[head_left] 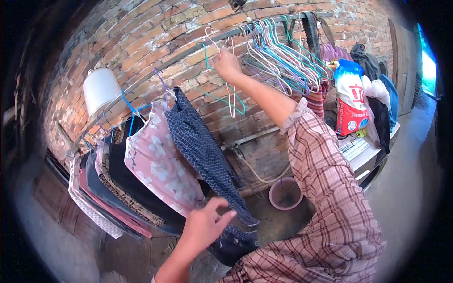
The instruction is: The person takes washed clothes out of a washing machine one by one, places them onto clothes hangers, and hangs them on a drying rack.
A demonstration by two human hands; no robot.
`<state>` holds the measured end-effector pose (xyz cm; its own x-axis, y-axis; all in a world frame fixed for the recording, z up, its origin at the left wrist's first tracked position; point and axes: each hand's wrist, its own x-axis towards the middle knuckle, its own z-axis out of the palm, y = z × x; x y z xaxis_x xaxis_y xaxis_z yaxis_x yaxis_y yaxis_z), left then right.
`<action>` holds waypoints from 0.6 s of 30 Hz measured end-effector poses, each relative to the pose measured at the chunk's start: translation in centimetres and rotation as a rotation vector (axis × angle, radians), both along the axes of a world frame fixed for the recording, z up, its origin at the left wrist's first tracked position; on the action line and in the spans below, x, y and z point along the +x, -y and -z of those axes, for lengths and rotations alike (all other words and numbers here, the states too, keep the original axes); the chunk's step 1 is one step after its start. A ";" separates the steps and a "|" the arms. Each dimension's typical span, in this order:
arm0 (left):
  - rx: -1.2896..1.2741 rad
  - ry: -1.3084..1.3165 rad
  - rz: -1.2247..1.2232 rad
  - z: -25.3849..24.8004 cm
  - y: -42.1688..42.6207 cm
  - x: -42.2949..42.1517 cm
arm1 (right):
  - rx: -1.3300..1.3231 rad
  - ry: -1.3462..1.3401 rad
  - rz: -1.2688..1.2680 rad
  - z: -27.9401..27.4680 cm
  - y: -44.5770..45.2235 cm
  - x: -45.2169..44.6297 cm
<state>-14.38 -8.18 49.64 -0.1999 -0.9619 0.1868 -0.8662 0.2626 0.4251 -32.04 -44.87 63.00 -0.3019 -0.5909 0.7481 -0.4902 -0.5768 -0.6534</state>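
Up at the metal rail (196, 48), my right hand (228, 66) is closed around a pale pink-white clothes hanger (232, 104). Right behind it a thin green hanger (206, 55) hangs bare. My left hand (204, 225) is lower down, thumb and fingers apart, with nothing in it. It is close to the hems of a pink floral garment (158, 151) and dark blue patterned trousers (200, 141), both on hangers. Whether its fingertips touch the cloth I cannot tell.
Several bare hangers (278, 56) crowd the rail's right part. More garments (96, 188) hang at the left. A white bucket-like container (101, 89) hangs against the brick wall. A pink basin (286, 194) sits low. Bags, including a red-blue-white one (351, 101), stand at the right.
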 end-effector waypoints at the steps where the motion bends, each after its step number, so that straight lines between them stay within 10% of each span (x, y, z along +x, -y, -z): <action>1: -0.026 -0.005 0.008 -0.4 1.0 -0.4 | 0.008 0.009 -0.002 -0.1 -0.5 0.0; 18: -0.583 -0.055 -0.123 -6.1 17.2 -4.8 | 0.078 0.250 -0.435 -0.3 -4.7 1.7</action>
<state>-19.19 -25.36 55.70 -0.0690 -0.7128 0.6979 -0.8858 0.3656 0.2858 -30.30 -40.18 63.26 -0.1797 -0.7530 0.6331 -0.0383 -0.6377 -0.7693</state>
